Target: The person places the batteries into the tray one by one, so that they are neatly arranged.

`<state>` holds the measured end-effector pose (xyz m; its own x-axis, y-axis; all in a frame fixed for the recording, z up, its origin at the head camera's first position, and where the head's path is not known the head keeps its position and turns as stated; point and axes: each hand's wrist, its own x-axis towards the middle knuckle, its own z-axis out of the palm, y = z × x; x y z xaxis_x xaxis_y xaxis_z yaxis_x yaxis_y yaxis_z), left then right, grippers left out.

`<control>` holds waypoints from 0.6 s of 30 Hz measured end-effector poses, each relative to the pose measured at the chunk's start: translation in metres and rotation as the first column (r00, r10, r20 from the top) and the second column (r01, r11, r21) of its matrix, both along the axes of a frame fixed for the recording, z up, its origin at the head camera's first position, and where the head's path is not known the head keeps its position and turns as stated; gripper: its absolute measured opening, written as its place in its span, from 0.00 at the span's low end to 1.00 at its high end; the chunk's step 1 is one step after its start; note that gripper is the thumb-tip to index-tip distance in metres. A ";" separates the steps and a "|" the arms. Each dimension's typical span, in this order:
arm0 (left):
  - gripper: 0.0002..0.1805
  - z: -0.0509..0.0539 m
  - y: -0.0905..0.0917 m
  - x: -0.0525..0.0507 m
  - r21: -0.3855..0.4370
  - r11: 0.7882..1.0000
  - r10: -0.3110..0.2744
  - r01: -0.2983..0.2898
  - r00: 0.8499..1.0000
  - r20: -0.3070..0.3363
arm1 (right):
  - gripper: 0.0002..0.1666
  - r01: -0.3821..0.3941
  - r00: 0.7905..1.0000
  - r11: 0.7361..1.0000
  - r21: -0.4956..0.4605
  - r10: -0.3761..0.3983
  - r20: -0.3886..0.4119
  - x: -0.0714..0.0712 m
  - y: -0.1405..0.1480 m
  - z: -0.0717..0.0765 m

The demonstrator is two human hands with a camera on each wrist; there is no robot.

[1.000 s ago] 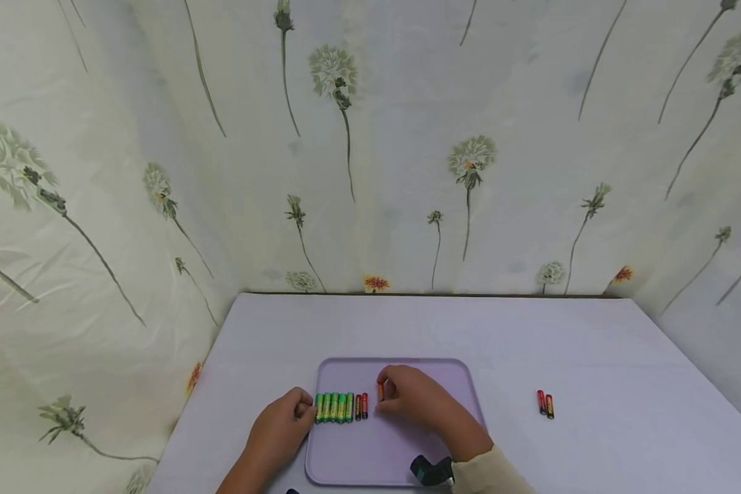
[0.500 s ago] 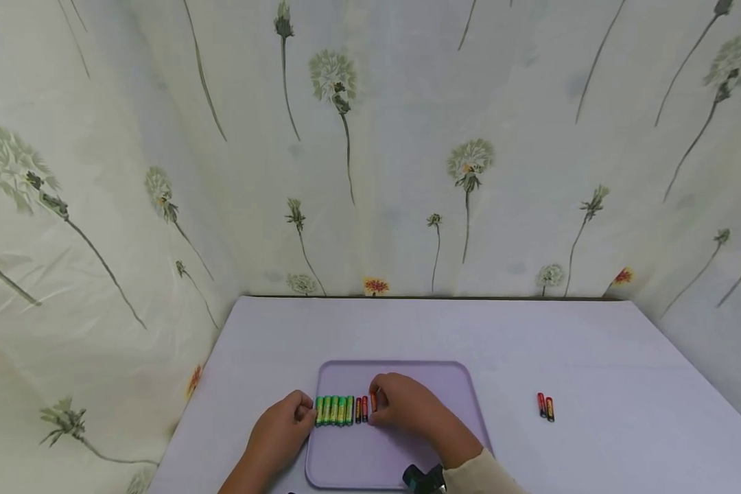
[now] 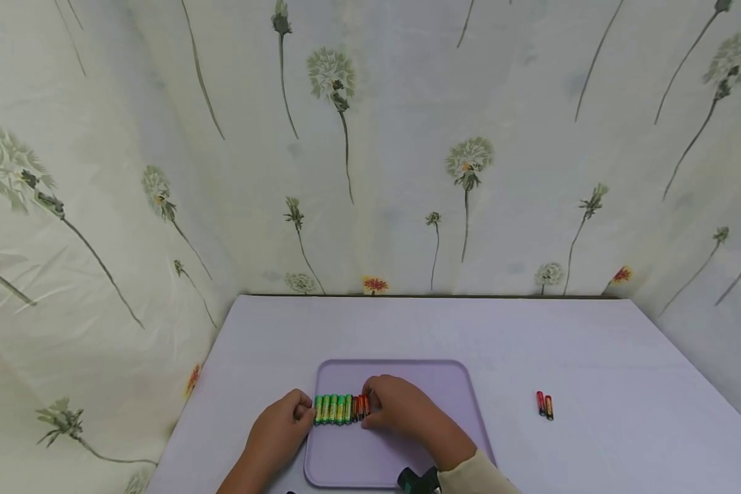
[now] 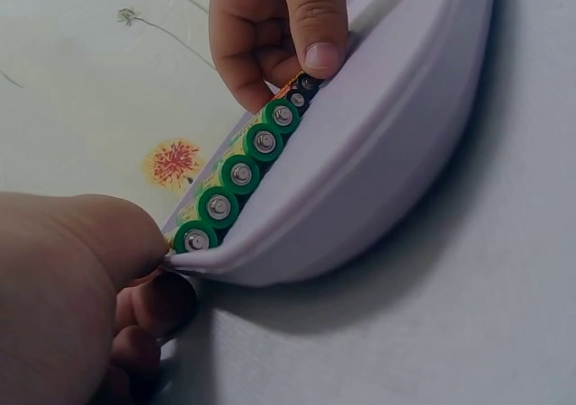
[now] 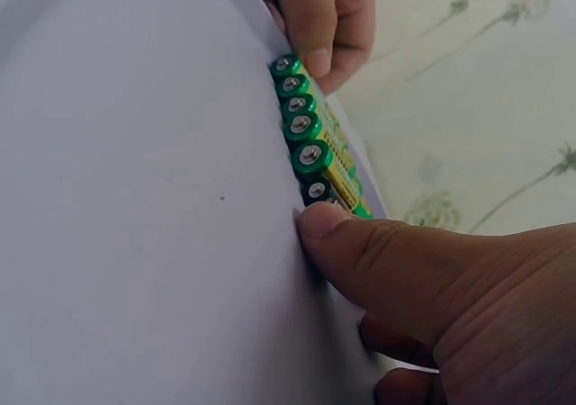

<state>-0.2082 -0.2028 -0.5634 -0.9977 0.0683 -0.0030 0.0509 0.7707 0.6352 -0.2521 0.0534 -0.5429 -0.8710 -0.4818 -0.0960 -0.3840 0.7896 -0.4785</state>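
Observation:
A lilac tray [image 3: 346, 456] bears a row of several green batteries [image 3: 333, 409] at its left, with slimmer red and black batteries [image 3: 359, 408] against the row's right end. My right hand [image 3: 404, 414] pinches the outermost red battery between thumb and fingers, pressed up to the row. My left hand [image 3: 278, 429] holds the tray's left rim beside the first green battery; in the left wrist view its thumb lies along the rim [image 4: 216, 259], other fingers beneath. The right thumb [image 5: 328, 220] hides most of the red batteries in the right wrist view.
Two more red and black batteries [image 3: 545, 405] lie side by side on the white table [image 3: 599, 384], right of the tray. A dark device [image 3: 418, 481] is at the right wrist. Behind the table's far edge hangs a flower-patterned cloth [image 3: 395, 171].
My right hand has moved left with the red battery and brought it against the others. The red batteries have closed up to the green ones. The left hand has stayed at the rim.

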 end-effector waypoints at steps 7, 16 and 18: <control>0.05 0.000 0.000 0.000 -0.001 1.000 0.000 0.000 1.000 -0.003 | 0.28 0.026 1.000 1.000 0.006 -0.026 -0.006 0.002 -0.003 -0.001; 0.04 -0.003 -0.002 0.000 0.001 1.000 -0.005 0.005 1.000 -0.020 | 0.29 0.029 0.999 1.000 -0.004 -0.029 -0.021 0.005 -0.002 -0.001; 0.04 -0.003 -0.002 0.000 0.003 1.000 -0.008 0.008 1.000 -0.024 | 0.30 0.033 0.999 0.999 -0.006 -0.033 -0.020 0.005 -0.002 -0.001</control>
